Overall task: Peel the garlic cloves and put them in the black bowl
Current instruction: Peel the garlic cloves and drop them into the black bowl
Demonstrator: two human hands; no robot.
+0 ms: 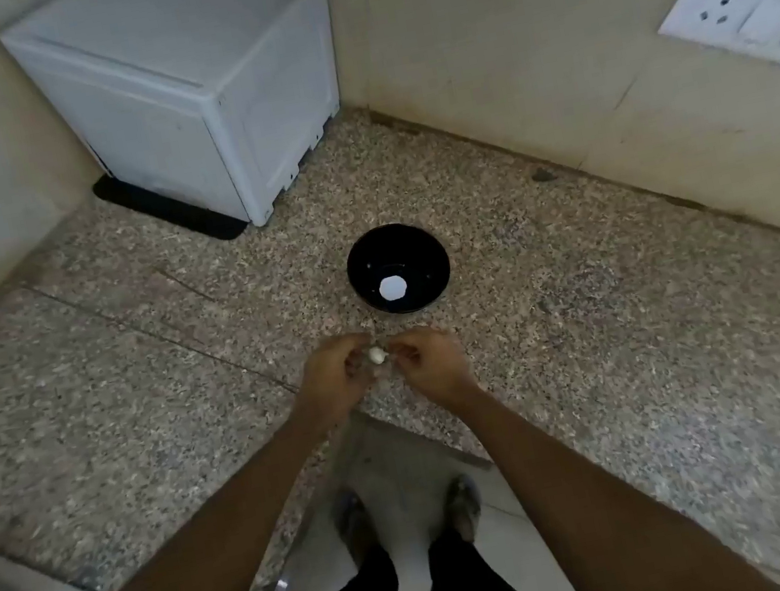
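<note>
A small white garlic clove (377,355) is held above the speckled stone counter, just in front of the black bowl (414,239). My left hand (335,383) pinches the clove from the left with curled fingers. My right hand (428,364) pinches at its right end, fingers curled too. The two hands nearly touch. Inside the bowl lies a white roundish piece (393,287), near the bottom. The bowl stands a short way beyond my hands.
A white box-shaped appliance (195,90) stands on a black mat (165,212) at the back left corner. A wall socket and switch plate (745,14) is on the right wall. The counter's inner corner edge (401,428) lies below my wrists, with my feet on the floor beneath.
</note>
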